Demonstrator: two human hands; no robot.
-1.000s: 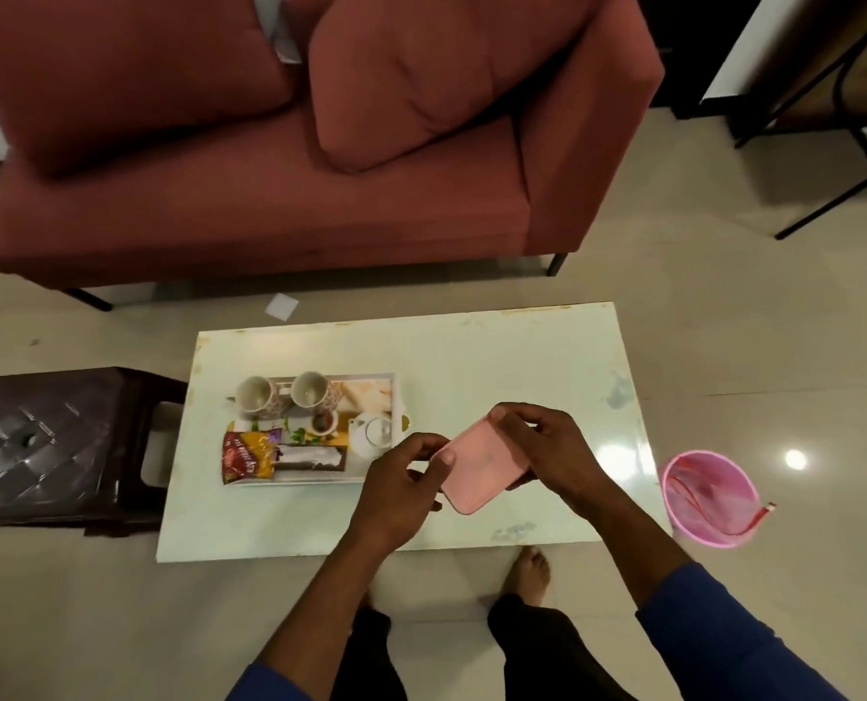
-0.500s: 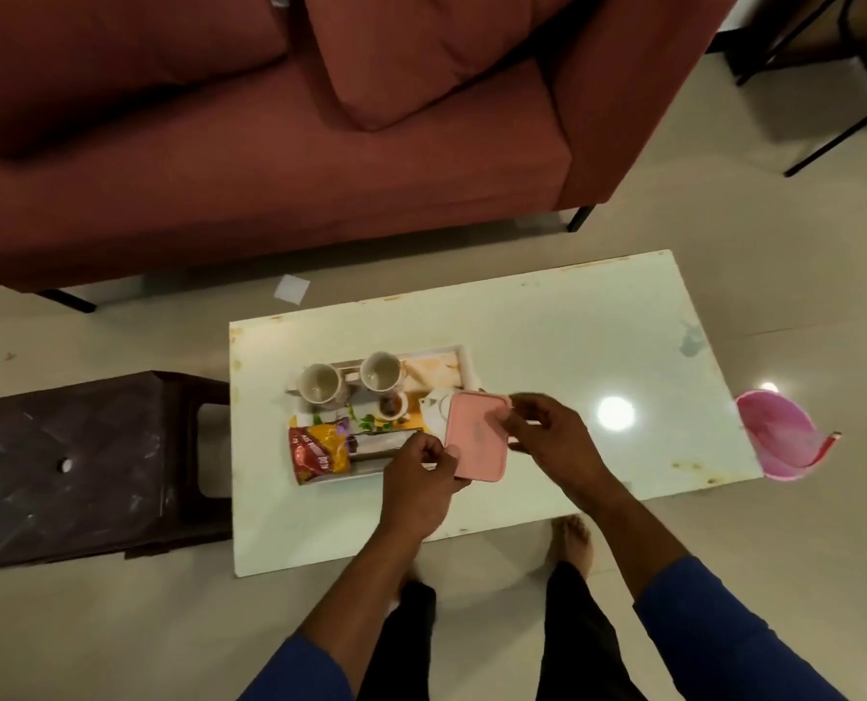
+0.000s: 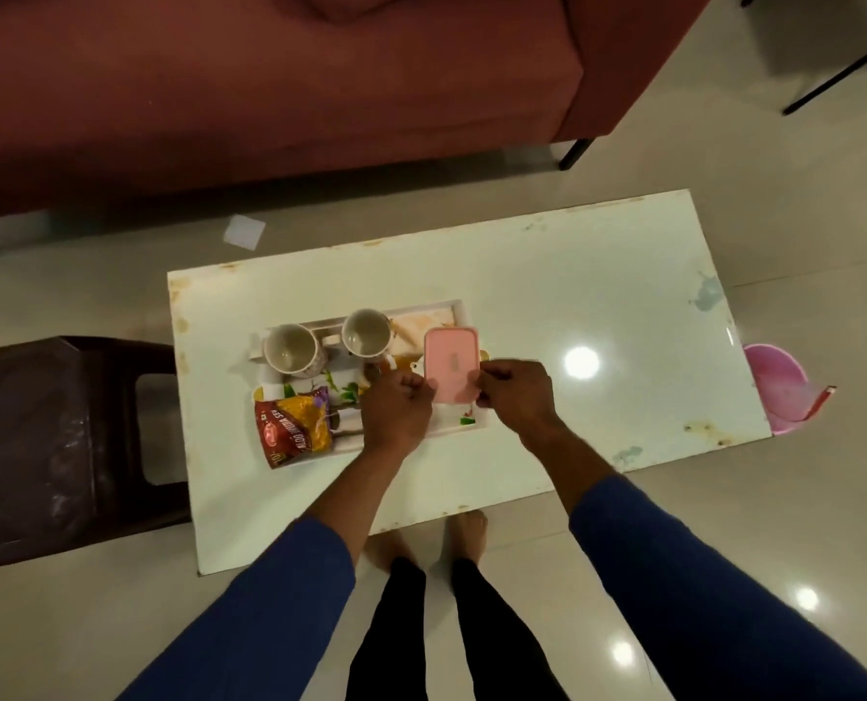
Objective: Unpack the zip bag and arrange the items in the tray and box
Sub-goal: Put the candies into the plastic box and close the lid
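Observation:
A pink box [image 3: 450, 362] with its lid on lies flat at the right end of the white tray [image 3: 459, 311]. My left hand [image 3: 396, 409] grips the box's near left edge and my right hand [image 3: 515, 394] grips its near right edge. Two mugs [image 3: 291, 349] [image 3: 367, 332] stand at the tray's back. A red and yellow snack packet [image 3: 292, 430] lies at its front left corner. Other small items between the mugs and my left hand are partly hidden.
The tray sits on a white low table [image 3: 573, 296]. A dark stool [image 3: 62, 447] stands to the left, a red sofa [image 3: 269, 83] behind, a pink bin [image 3: 777, 387] at the table's right end. A white paper scrap [image 3: 243, 231] lies on the floor.
Both hands carried the pink box from above the table's middle leftward and set it flat on the tray's right end. The camera tilted further down.

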